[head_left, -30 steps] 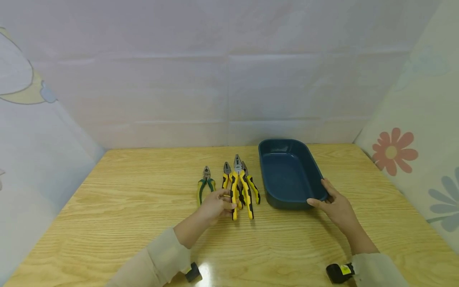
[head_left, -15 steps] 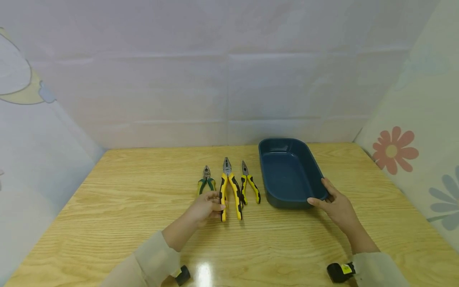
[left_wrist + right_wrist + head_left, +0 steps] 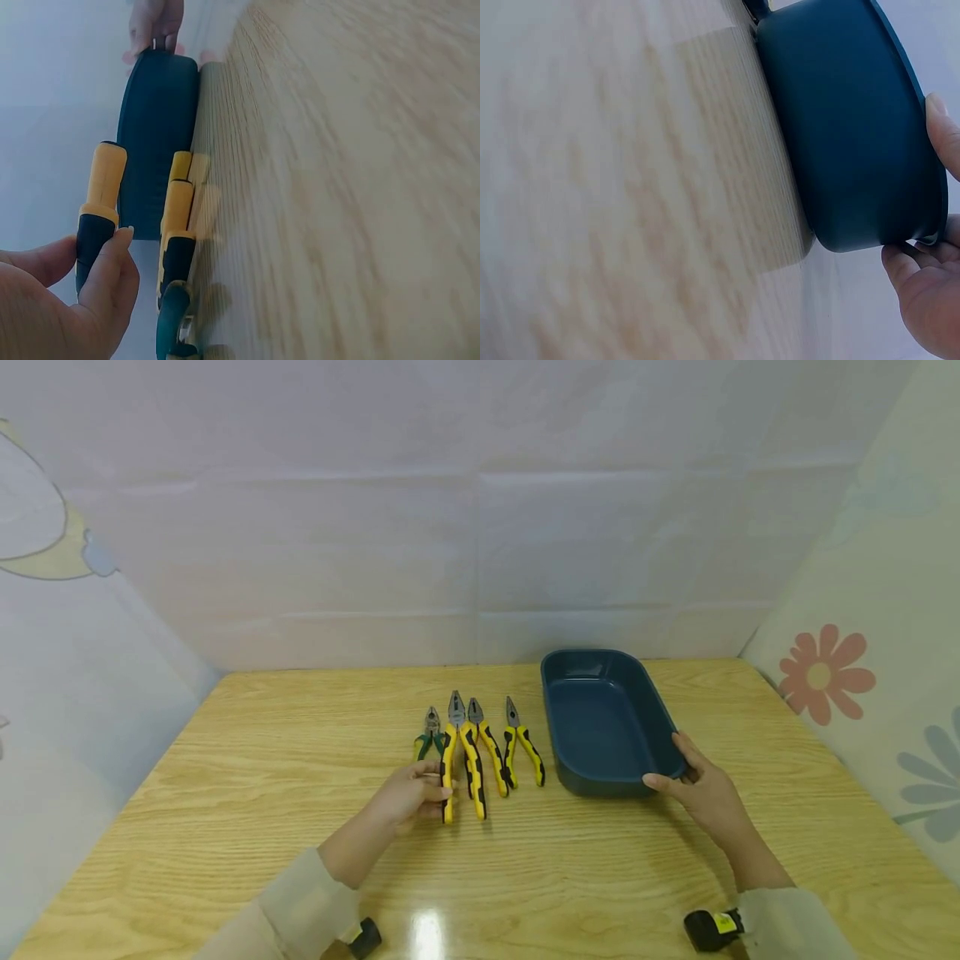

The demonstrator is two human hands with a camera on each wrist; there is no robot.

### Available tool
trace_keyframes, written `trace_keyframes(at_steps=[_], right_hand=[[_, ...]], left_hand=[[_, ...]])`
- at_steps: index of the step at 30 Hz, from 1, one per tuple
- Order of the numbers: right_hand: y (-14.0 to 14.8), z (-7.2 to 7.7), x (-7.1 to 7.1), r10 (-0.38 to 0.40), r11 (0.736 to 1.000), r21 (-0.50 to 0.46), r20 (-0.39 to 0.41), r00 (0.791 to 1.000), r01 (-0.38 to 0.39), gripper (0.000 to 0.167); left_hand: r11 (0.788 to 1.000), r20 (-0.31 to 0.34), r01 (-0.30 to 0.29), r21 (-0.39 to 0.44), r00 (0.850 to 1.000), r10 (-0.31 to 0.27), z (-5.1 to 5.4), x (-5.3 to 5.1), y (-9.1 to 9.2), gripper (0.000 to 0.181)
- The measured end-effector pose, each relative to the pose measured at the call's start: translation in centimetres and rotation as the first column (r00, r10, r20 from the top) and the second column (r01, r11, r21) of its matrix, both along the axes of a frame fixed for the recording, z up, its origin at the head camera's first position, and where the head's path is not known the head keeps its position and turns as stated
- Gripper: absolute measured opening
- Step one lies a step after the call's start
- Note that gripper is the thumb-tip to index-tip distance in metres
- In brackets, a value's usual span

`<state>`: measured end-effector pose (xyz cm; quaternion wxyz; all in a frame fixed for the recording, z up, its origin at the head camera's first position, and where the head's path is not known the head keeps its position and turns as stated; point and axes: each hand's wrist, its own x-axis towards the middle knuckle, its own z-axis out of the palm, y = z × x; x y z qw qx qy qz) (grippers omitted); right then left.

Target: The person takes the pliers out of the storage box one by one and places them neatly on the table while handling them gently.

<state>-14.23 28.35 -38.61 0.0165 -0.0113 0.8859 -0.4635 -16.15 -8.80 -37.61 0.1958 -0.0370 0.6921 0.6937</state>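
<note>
My left hand pinches one handle of large yellow-and-black combination pliers. In the left wrist view, these pliers are raised off the table, thumb on one side and fingers on the other. Smaller green-handled pliers lie partly hidden behind that hand. Just right of the held pair lie yellow-and-black pliers, and further right long-nose pliers. My right hand grips the near right corner of a deep dark-blue rectangular basin, thumb on the rim. The right wrist view shows fingers beneath the basin's rim.
A wood-grain table carries everything. Pale cloth hangs behind its far edge, and patterned sheets flank both sides. The basin stands close to the long-nose pliers.
My left hand has carried the large pliers leftward, from over the other yellow pliers to in front of the green-handled pair. My right hand and the basin have stayed put.
</note>
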Motion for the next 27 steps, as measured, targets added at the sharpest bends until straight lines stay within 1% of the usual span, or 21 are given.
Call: trace_keyframes(at_steps=[5, 14, 17, 21, 23, 27], right_hand=[[0.0, 0.1, 0.1, -0.003, 1.000, 0.004, 0.006, 1.000, 0.003, 0.086], [-0.1, 0.0, 0.1, 0.003, 1.000, -0.006, 0.007, 1.000, -0.003, 0.085], [-0.2, 0.0, 0.0, 0.002, 1.000, -0.009, 0.011, 1.000, -0.002, 0.086], [-0.2, 0.0, 0.0, -0.002, 1.000, 0.004, 0.016, 1.000, 0.001, 0.085], [-0.1, 0.0, 0.0, -0.003, 1.000, 0.012, 0.017, 1.000, 0.003, 0.085], [-0.1, 0.1, 0.0, -0.005, 1.000, 0.023, 0.018, 1.000, 0.004, 0.085]], left_hand=[[1.000, 0.014, -0.008, 0.006, 1.000, 0.008, -0.2, 0.1, -0.6, 0.045], [0.999, 0.037, -0.054, 0.001, 0.998, 0.054, -0.2, 0.4, -1.6, 0.046], [0.999, 0.038, -0.050, 0.013, 0.998, 0.050, -0.2, 0.3, -2.1, 0.048], [0.999, 0.046, -0.033, 0.039, 0.998, 0.031, -0.3, 0.2, -2.7, 0.047], [0.998, 0.053, -0.036, 0.047, 0.998, 0.034, -0.4, 0.2, -2.9, 0.046], [0.997, 0.067, -0.064, 0.049, 0.996, 0.061, -0.6, 0.1, -3.4, 0.044]])
